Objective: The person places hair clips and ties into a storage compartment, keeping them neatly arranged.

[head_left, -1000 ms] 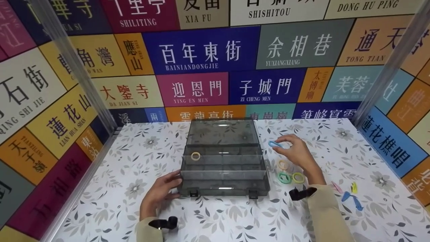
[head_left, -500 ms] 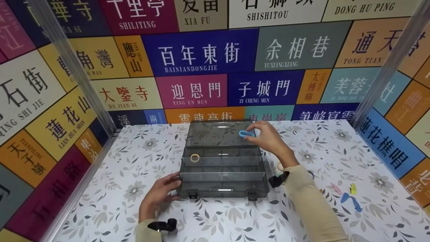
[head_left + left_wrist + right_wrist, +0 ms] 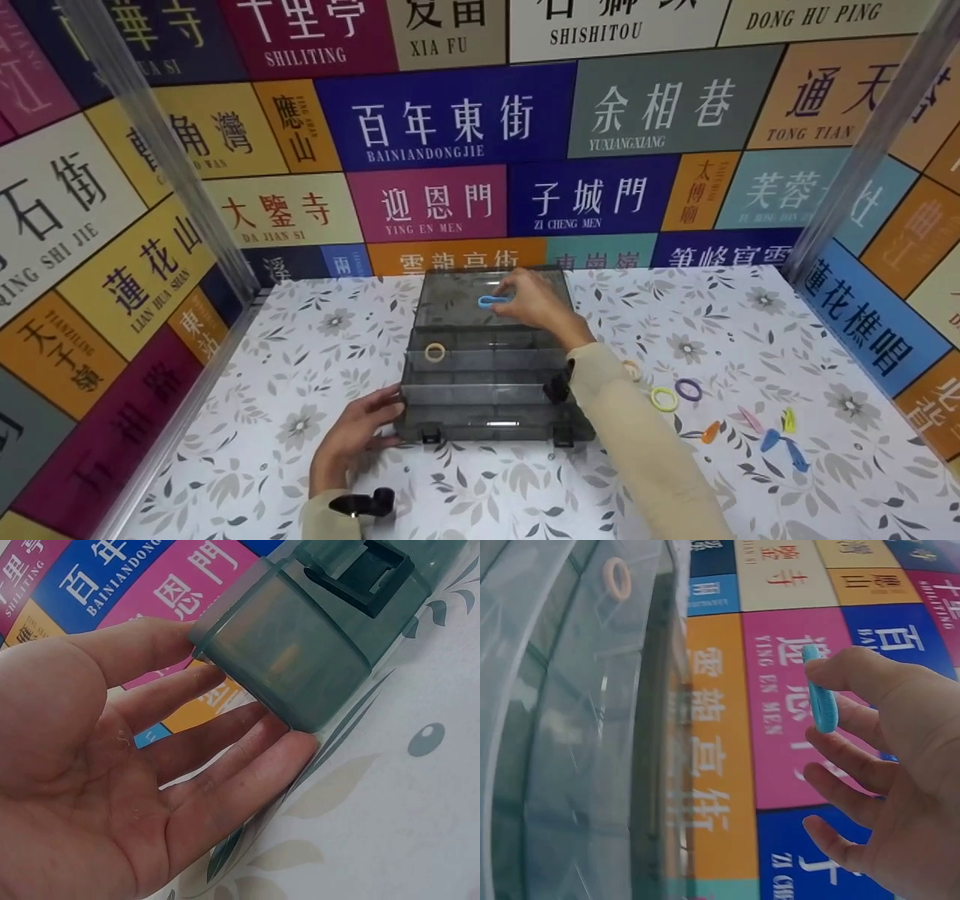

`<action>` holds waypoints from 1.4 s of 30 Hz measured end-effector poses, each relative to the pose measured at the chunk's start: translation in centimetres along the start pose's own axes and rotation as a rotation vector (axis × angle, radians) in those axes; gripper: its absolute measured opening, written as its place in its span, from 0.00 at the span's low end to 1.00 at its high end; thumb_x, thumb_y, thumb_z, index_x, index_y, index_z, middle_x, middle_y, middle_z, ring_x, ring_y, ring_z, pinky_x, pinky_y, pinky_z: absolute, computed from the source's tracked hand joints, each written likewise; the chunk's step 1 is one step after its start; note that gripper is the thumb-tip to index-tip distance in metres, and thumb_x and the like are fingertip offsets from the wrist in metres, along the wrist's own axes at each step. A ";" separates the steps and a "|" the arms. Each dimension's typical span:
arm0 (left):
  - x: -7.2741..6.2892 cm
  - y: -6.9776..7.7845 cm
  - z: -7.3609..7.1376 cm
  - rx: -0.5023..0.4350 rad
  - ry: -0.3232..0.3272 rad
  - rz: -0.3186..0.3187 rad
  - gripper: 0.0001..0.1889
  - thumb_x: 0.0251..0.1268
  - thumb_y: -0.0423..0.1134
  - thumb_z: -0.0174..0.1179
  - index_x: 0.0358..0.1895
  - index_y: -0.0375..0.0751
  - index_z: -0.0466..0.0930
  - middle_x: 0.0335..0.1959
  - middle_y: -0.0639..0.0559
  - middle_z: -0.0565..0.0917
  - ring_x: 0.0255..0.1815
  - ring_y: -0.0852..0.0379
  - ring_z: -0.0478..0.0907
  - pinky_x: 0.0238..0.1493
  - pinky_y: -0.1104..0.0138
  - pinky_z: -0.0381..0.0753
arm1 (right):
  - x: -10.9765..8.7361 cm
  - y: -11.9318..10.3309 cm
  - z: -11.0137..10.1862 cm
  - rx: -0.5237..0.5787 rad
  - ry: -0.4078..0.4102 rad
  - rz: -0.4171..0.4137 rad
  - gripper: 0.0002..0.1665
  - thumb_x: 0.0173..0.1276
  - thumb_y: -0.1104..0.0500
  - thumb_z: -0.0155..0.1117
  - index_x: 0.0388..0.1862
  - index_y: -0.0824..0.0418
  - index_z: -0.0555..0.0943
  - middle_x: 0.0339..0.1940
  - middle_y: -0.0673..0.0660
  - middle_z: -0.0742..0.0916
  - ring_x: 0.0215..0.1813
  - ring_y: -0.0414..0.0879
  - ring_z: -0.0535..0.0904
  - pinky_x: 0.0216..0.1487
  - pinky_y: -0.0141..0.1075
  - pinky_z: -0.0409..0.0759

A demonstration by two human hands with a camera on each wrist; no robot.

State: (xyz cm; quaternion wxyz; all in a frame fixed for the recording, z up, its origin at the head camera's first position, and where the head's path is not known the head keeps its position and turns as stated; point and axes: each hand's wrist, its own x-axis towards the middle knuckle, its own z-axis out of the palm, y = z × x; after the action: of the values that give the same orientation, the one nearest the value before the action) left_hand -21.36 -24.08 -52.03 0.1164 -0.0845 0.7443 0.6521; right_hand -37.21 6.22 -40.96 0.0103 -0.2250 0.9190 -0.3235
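My right hand (image 3: 536, 300) pinches a light blue hair tie (image 3: 486, 301) between thumb and forefinger, above the raised lid area behind the box. In the right wrist view the blue hair tie (image 3: 823, 701) is squeezed narrow, the other fingers loosely bent. A smoky see-through compartment box (image 3: 465, 431) lies opened on the table, its lid (image 3: 454, 296) folded to the back. One tan hair tie (image 3: 435, 361) is in its rear left compartment. My left hand (image 3: 360, 427) touches the box's left end; in the left wrist view its fairly straight fingers (image 3: 247, 780) rest against the wall.
Right of the box lie a lime hair tie (image 3: 664, 411), a purple hair tie (image 3: 699, 391) and a partly covered tan one (image 3: 631, 370). Beyond them are hair clips: orange (image 3: 710, 432), pink (image 3: 750, 418), yellow (image 3: 787, 420) and blue (image 3: 799, 454). Sign-printed walls enclose the table.
My right hand has carried the blue hair tie leftward from beside the box to over the lid. The right sleeve now crosses the box's right side. My left hand stays put.
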 end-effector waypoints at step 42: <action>0.2 -0.1 -0.2 0.014 -0.007 -0.014 0.32 0.72 0.44 0.61 0.75 0.39 0.65 0.75 0.32 0.66 0.74 0.34 0.66 0.49 0.53 0.89 | 1.9 -1.9 9.3 0.033 -0.129 0.177 0.21 0.60 0.51 0.77 0.49 0.59 0.88 0.56 0.55 0.88 0.80 0.62 0.59 0.82 0.64 0.43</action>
State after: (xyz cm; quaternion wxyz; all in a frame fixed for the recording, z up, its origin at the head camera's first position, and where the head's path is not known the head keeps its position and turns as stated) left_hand -21.57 -24.32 -52.20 0.1240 -0.0865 0.7479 0.6464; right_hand -36.61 -1.38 -46.99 0.1014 -0.1631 0.9273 -0.3213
